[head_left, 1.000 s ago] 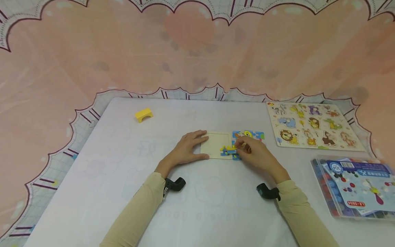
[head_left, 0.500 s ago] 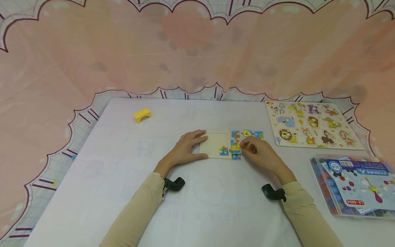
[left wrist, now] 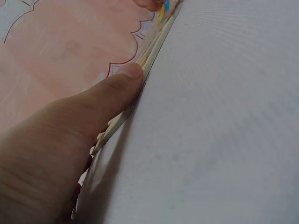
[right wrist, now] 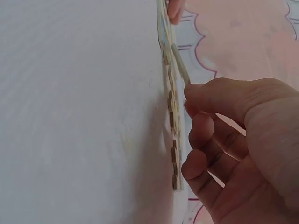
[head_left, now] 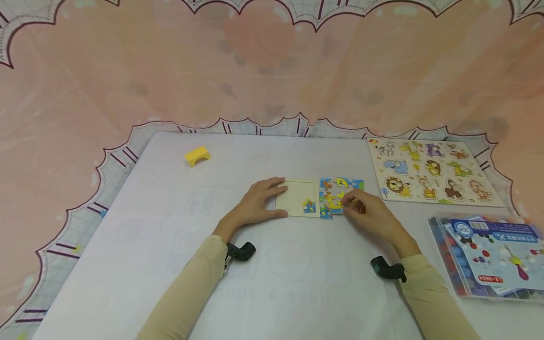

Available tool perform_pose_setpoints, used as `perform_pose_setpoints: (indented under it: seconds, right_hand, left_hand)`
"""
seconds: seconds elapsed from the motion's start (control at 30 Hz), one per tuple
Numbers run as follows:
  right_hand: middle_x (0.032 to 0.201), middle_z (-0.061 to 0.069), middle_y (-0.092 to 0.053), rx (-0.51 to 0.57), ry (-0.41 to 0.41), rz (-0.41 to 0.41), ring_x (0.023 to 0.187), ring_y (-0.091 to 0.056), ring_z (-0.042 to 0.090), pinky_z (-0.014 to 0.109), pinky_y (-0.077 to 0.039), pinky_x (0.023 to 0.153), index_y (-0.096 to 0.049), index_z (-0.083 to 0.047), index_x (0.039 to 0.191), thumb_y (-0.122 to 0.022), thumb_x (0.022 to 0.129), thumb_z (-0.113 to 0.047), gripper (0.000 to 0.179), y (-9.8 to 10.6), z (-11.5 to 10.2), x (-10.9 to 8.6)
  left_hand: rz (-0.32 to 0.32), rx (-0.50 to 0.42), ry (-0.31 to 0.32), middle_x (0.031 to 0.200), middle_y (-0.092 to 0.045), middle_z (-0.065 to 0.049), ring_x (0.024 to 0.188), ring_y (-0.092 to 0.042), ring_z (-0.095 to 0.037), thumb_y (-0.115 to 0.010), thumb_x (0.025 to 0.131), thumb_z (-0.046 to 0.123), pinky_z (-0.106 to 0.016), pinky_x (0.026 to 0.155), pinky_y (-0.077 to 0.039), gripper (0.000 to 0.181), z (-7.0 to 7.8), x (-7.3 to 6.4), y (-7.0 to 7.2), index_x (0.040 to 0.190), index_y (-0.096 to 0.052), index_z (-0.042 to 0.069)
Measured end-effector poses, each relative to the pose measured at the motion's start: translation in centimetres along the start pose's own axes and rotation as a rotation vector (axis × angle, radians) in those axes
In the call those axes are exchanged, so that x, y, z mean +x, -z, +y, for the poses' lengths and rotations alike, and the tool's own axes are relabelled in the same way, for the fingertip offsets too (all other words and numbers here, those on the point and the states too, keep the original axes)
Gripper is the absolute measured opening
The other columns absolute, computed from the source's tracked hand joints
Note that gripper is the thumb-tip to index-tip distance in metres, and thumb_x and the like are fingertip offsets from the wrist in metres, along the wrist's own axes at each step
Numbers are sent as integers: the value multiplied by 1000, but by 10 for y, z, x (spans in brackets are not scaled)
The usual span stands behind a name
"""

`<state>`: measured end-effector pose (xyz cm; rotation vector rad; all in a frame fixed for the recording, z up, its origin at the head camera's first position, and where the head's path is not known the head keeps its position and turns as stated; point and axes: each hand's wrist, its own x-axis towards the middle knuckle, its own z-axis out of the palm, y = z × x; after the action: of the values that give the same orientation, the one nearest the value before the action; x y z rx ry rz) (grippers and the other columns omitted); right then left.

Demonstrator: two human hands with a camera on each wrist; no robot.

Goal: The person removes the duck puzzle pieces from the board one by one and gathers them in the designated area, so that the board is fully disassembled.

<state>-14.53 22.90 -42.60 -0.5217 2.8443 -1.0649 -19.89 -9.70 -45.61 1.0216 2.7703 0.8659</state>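
My left hand (head_left: 255,203) holds the left side of a shallow wooden puzzle tray (head_left: 293,191), fingers at its far corner and thumb at its near corner. In the left wrist view the thumb presses on the tray's edge (left wrist: 152,58). One blue and yellow jigsaw piece (head_left: 309,206) sits in the tray's near right corner. My right hand (head_left: 371,215) pinches another jigsaw piece (right wrist: 181,64) between thumb and forefinger, tilted above the loose pieces. Several loose jigsaw pieces (head_left: 329,184) lie flat just right of the tray, some hidden by the right hand.
A yellow arch block (head_left: 198,156) stands at the back left of the white table (head_left: 272,274). An animal puzzle board (head_left: 435,172) lies at the back right. In front of it is a clear plastic box (head_left: 488,257) with coloured parts inside.
My right hand has moved right with the pinched piece, from over the tray's right edge to above the loose pieces. The left hand and the tray have stayed in place.
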Motion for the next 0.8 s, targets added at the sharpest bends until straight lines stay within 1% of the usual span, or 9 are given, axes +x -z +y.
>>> perform_pose_setpoints:
  seconds: [0.27, 0.6, 0.8]
  right_hand:
    - [98, 1, -67, 3, 36, 12, 78, -52, 14, 20, -45, 67, -62, -11, 103, -66, 87, -8, 16, 3, 9, -5]
    - [93, 1, -63, -2, -9, -34, 78, -51, 15, 20, -45, 66, -62, -11, 103, -65, 88, -9, 16, 8, 11, -11]
    - [90, 0, -61, 2, -6, -55, 76, -50, 14, 20, -43, 64, -62, -12, 103, -65, 88, -7, 17, 8, 15, -12]
  left_hand:
    - [2, 0, -1, 152, -34, -1, 143, -27, -22, -72, 79, 49, -47, 117, -18, 73, -1, 1, 0, 139, -48, 14]
    - [-3, 0, 3, 152, -34, -1, 144, -26, -21, -71, 79, 49, -47, 117, -17, 73, 0, 1, -1, 139, -48, 15]
    - [-4, 1, 1, 153, -33, -2, 143, -27, -22, -71, 80, 48, -47, 116, -18, 73, 0, 1, -1, 140, -48, 15]
